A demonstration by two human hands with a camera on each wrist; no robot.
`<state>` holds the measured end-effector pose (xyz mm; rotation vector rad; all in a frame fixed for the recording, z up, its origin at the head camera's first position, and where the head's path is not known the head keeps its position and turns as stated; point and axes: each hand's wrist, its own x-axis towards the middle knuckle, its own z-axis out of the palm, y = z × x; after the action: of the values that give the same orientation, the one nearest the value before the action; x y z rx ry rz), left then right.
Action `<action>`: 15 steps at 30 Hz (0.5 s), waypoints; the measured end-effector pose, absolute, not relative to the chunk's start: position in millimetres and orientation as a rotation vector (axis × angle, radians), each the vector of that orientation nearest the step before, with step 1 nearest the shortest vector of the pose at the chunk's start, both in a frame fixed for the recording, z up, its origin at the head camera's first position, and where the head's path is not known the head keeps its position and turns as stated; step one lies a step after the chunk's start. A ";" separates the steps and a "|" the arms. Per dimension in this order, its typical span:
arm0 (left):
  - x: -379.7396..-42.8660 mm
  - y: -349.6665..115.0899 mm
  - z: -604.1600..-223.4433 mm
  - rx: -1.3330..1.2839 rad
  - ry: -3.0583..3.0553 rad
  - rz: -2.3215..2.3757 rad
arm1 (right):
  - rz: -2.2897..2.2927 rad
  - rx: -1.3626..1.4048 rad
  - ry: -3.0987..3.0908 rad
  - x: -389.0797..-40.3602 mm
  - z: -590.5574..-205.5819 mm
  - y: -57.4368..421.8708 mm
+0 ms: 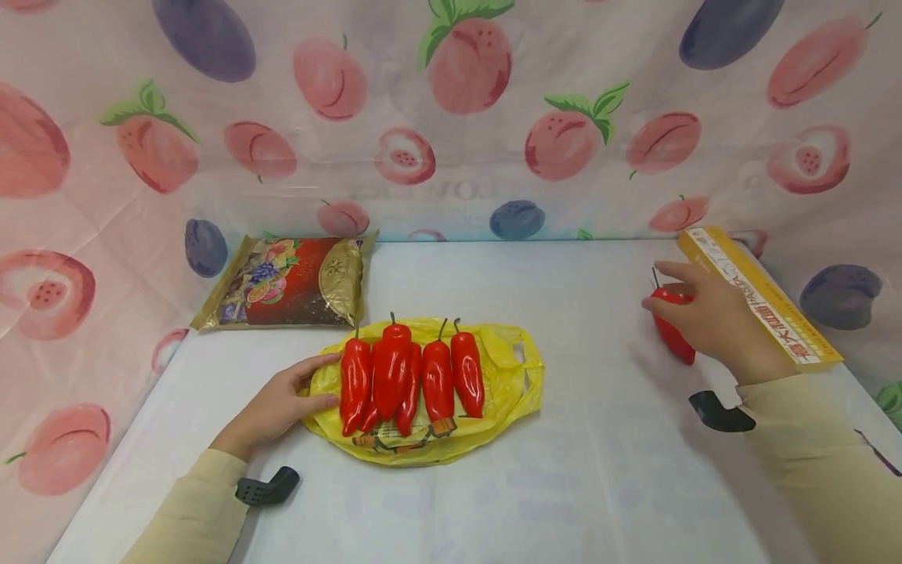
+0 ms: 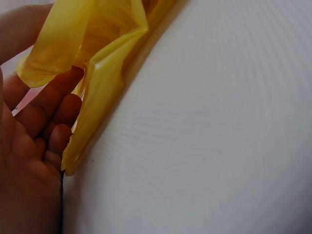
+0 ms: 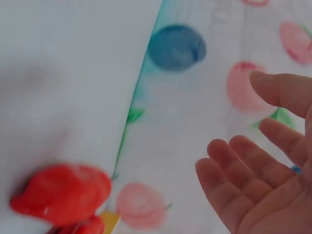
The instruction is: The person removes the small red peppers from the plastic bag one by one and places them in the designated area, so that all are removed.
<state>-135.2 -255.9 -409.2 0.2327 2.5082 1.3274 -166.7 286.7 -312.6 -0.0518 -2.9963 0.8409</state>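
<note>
In the head view several glossy red peppers (image 1: 392,372) lie side by side, stems up, on a flattened yellow plastic bag (image 1: 493,435). My left hand (image 1: 282,403) rests at the bag's left edge, thumb and index finger spread apart over it. Up close, folds of yellow film (image 2: 105,68) drape between that thumb and the loosely bent fingers (image 2: 41,109). At the right, my right hand (image 1: 719,313) partly covers another red pepper (image 1: 672,337). From the right wrist, the hand (image 3: 263,170) shows spread fingers and a bare palm, apart from the red peppers (image 3: 68,192).
A gold-and-brown foil packet (image 1: 303,282) with fruit pictures lies at the back left. A long yellow box (image 1: 764,301) lies at the right edge, beside my right hand. Behind the white table (image 1: 578,470) hangs a fruit-printed cloth (image 1: 486,157).
</note>
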 end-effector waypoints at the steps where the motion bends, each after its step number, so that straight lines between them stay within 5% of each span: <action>1: -135.2 -256.1 -409.7 0.231 2.502 1.339 | 0.833 -0.015 -2.989 -165.6 -311.5 280.5; 15: -136.7 -257.9 -411.8 0.262 2.456 1.446 | 1.002 0.405 -2.923 -162.2 -319.0 176.2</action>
<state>-136.7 -257.9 -411.8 0.2624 2.4560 1.4457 -162.2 176.2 -319.0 0.4045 -2.9226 1.0020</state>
